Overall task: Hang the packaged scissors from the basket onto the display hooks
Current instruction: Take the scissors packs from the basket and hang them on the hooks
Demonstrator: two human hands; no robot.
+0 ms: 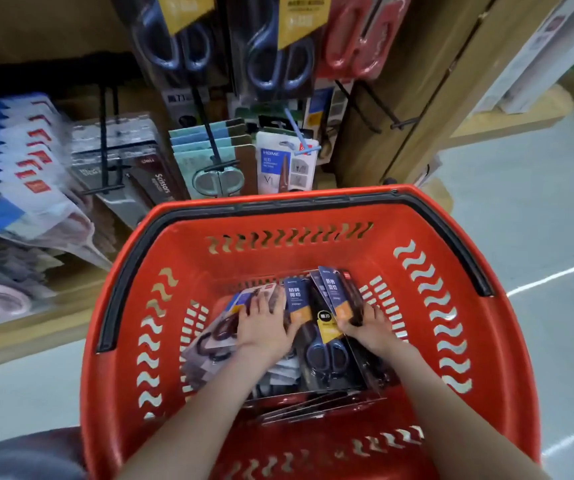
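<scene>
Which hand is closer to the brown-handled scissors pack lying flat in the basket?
Left. The left hand rests against the brown-handled pack; the right hand grips upright packs further right in the basket.

Left hand (261,329) and right hand (370,329) bare, both forearms (181,420) bare up to the frame edge. Dark grey-blue cloth (19,455) at bottom left, blurred, looks like worn clothing; garment type can't be told.

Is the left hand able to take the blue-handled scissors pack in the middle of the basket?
Likely yes: the pack lies uncovered on top, right beside the left hand, with nothing between them.
</scene>
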